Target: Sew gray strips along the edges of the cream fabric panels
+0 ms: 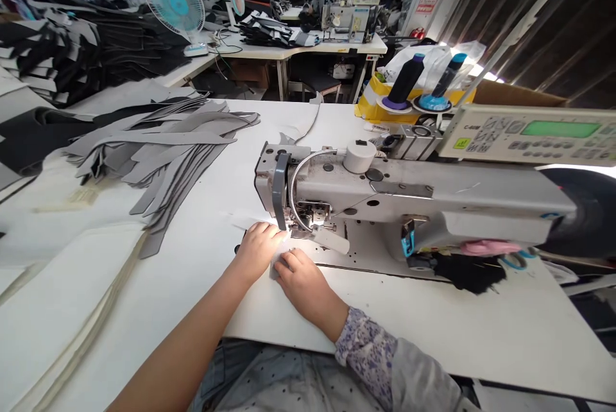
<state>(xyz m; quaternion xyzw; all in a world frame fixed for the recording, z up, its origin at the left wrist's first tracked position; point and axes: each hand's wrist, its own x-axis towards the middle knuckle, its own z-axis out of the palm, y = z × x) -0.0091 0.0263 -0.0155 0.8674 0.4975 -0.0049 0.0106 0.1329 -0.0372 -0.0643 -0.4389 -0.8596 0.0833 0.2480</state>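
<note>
My left hand [260, 246] lies beside the needle area of the sewing machine [332, 181], its fingers closed together on the edge of a small grey fabric piece [275, 263]. Just to the right and nearer to me, my right hand [304, 282] has its fingers curled onto the same piece. Much of the fabric is hidden under both hands. A bright lamp on a bendy metal neck [297, 181] lights the spot by the presser foot. The needle itself cannot be made out.
Grey fabric strips [168, 155] lie heaped at the left, with cream sheets [72, 296] nearer me. Thread cones [408, 81] and a control panel [539, 133] stand behind the machine. Scissors [514, 260] and black cloth [469, 272] rest at its right. Fans [176, 1] stand further back.
</note>
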